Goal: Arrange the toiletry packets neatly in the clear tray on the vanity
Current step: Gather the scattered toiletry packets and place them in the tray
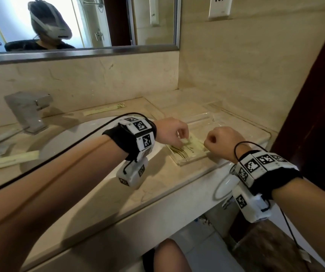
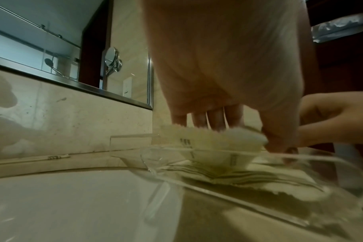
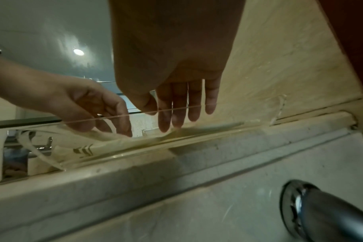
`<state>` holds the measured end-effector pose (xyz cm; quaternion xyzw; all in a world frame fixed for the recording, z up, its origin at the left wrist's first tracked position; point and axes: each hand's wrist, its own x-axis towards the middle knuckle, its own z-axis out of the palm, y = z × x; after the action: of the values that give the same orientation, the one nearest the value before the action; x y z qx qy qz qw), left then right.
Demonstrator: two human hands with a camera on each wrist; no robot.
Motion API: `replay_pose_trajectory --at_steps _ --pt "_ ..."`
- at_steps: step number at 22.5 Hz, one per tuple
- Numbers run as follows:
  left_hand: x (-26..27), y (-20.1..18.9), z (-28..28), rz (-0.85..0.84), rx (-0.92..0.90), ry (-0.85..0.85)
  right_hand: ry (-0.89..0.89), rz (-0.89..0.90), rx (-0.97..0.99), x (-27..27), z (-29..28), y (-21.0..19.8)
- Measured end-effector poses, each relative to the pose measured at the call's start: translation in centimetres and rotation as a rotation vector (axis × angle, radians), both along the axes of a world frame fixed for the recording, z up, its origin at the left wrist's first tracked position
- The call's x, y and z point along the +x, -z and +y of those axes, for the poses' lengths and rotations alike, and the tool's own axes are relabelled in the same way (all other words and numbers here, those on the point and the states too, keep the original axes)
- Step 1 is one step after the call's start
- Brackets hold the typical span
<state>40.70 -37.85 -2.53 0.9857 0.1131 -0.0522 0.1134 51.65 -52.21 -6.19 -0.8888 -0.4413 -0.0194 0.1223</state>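
Packet (image 1: 189, 143) held in a clear tray (image 1: 194, 161)
It is pinched by the left hand's (image 1: 171, 132) curled fingers and touched by the right hand's (image 1: 223, 143) straight, close-set fingers (image 3: 177, 113).
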Motion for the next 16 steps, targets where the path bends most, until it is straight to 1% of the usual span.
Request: replay_pose_trajectory --at_steps 1,2,4,5,6,7,8,9,11,12,16 --pt "-0.2 0.0 -0.2 0.021 -0.012 -0.004 0.016 0.067 0.018 0.1 -0.1 0.1" --pt "-0.4 -0.1 -0.2 0.031 -0.023 -0.013 0.021 0.158 0.076 0.2 -0.1 0.1" --pt "-0.3 -0.1 -0.1 0.01 -0.06 -0.059 0.075 0.319 0.256 1.0 -0.1 0.2" --pt "-0.4 -0.2 -0.1 -0.004 -0.055 -0.091 0.111 0.342 0.353 1.5 0.0 0.0" --pt "-0.3 -0.2 0.1 -0.009 -0.05 -0.126 0.163 0.335 0.407 1.9 0.0 -0.3" --pt "-0.2 -0.1 0.3 0.005 -0.038 -0.163 0.209 0.321 0.42 2.7 0.2 -0.4" --pt "-0.1 -0.1 0.6 0.037 -0.026 -0.205 0.252 0.318 0.393 3.5 0.3 -0.7" --pt "0.1 0.0 0.8 0.093 -0.018 -0.251 0.285 0.336 0.311 4.3 0.5 -0.9" --pt "0.3 0.1 1.0 0.179 -0.007 -0.307 0.292 0.383 0.088 5.5 0.9 -1.1" --pt "0.5 0.1 1.1 0.187 -0.007 -0.314 0.282 0.387 -0.006 5.5 1.0 -1.2" --pt "1.1 0.2 1.5 0.131 -0.044 -0.35 0.222 0.345 -0.195 5.2 1.6 -0.9"
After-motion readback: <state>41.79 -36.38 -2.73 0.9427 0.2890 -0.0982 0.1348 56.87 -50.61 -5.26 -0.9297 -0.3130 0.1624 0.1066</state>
